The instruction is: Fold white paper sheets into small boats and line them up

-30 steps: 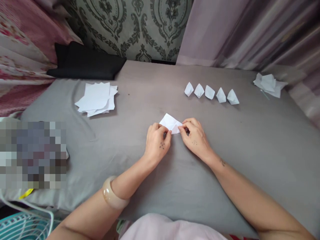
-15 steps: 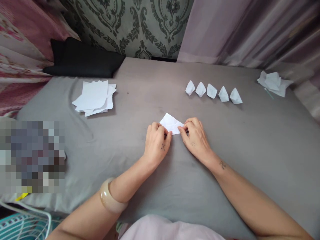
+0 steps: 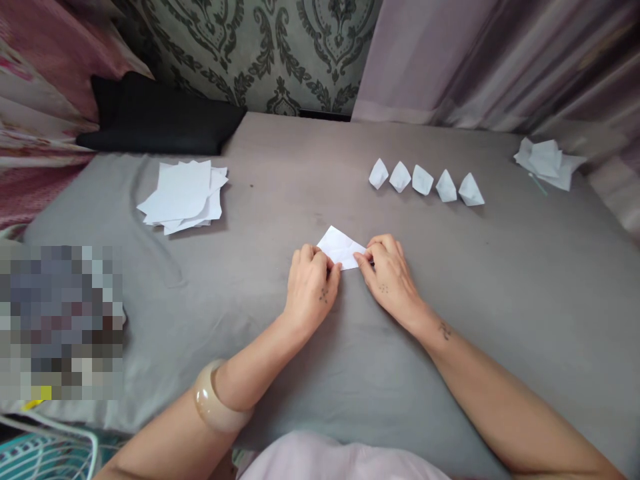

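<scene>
Between my hands is a small white folded paper (image 3: 342, 249), with one corner pointing away from me and faint creases across it. My left hand (image 3: 313, 277) pinches its left edge between thumb and curled fingers. On the opposite side my right hand (image 3: 388, 275) grips the right corner, its thumb lying on top of the paper. The fingers partly cover both side corners. Beyond my right hand stands a row of several folded white paper pieces (image 3: 423, 180), pointed at the top.
A stack of white paper sheets (image 3: 180, 193) lies at the left, with a folded black cloth (image 3: 160, 120) behind it. More white papers (image 3: 547, 162) and a thin pale stick (image 3: 539, 185) are at the far right. A white-and-teal fan (image 3: 45, 453) stands at the lower left. Grey fabric (image 3: 500, 287) covers the surface.
The view has shifted slightly. Both hands keep their hold on the folded paper, which looks the same as before.
</scene>
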`<state>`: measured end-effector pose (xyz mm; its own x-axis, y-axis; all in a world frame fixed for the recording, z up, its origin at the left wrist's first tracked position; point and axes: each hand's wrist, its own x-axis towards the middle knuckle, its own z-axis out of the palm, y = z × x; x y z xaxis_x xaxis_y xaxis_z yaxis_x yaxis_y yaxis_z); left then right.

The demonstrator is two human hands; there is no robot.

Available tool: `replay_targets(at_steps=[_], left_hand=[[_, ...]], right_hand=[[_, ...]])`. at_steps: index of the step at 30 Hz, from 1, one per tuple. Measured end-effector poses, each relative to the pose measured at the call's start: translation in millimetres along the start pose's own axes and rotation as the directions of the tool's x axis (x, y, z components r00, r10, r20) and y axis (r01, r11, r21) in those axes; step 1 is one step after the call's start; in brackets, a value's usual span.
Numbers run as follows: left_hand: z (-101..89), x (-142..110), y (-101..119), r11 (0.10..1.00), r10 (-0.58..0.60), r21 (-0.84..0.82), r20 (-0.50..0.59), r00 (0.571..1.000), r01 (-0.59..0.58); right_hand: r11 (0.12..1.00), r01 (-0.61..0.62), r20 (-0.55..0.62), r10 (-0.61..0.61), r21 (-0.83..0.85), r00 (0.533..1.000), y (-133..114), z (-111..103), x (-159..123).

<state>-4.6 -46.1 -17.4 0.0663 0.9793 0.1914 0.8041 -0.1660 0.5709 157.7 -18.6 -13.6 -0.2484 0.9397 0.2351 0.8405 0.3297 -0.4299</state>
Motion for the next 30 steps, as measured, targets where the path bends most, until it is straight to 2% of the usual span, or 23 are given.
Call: replay_targets(at_steps=[4,9,13,15,17,19,22,26,30], left_hand=[[-2.3,0.2,0.9,1.000,0.020,0.014,0.026,0.999,-0.021],[-3.7,4.0,-0.8,0.991,0.128,0.025,0.097,0.987,-0.131],[-2.5,7.5,-5.5,0.990,0.129,0.047,0.103,0.986,-0.134],[-1.8,8.5,-7.6,0.991,0.122,0.043,0.096,0.988,-0.126],[-1.3,8.9,-8.8,0.992,0.114,0.036,0.094,0.989,-0.118],[-1.0,8.6,-9.2,0.995,0.095,0.034,0.087,0.992,-0.098],[-1.9,8.0,-10.2,0.998,0.018,0.053,0.039,0.999,-0.020],[-4.7,12.4,-15.6,0.993,-0.118,0.021,-0.033,0.992,0.119],[-7.8,27.3,-20.3,0.985,-0.170,-0.034,-0.019,0.985,0.169]], right_hand=[[0.997,-0.060,0.044,0.062,-0.057,0.997,-0.5,-4.7,-1.2],[0.990,-0.111,0.045,0.115,-0.083,0.992,12.1,-8.4,-0.5],[0.999,-0.048,-0.011,0.048,-0.022,0.999,11.8,-12.2,-3.5],[1.000,0.021,-0.062,-0.022,-0.019,0.998,-0.2,-13.9,-10.3],[0.993,0.119,-0.033,-0.118,0.013,0.992,-16.8,-13.2,-20.3],[0.984,0.176,0.041,-0.178,0.041,0.983,-32.1,-9.6,-30.6],[0.988,0.153,0.089,-0.150,-0.030,0.985,-44.7,-2.8,-41.1],[0.986,0.109,0.104,-0.096,-0.123,0.990,-47.3,-0.9,-45.0],[0.981,0.109,0.101,-0.094,-0.159,0.990,-48.5,-4.1,-44.7]])
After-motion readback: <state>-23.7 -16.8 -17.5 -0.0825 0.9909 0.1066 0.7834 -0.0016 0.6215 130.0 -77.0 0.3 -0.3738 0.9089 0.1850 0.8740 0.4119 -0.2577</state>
